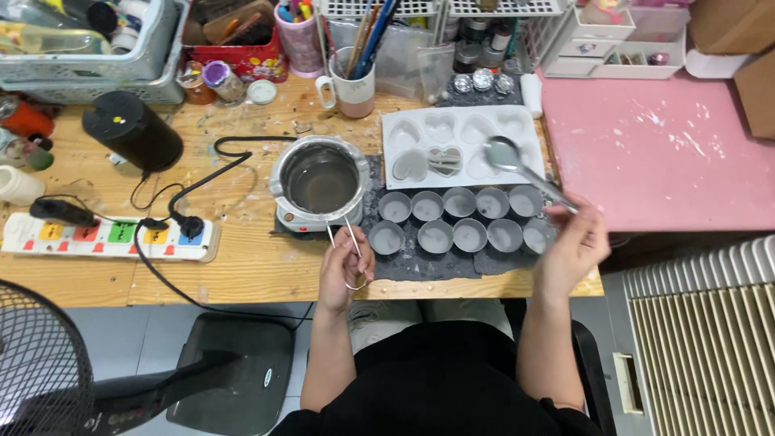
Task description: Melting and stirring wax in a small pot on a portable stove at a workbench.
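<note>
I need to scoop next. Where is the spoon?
Right of centre, the spoon is in the right hand, its bowl over the white heart mould.

The person wears a plain black top, its short sleeves ending above the elbows. Both forearms are bare, and the left hand point(345, 270) and right hand point(571, 246) have no gloves.

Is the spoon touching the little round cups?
No, the spoon in the right hand is held up over the white heart-shaped mould tray, not touching the round cups.
</note>
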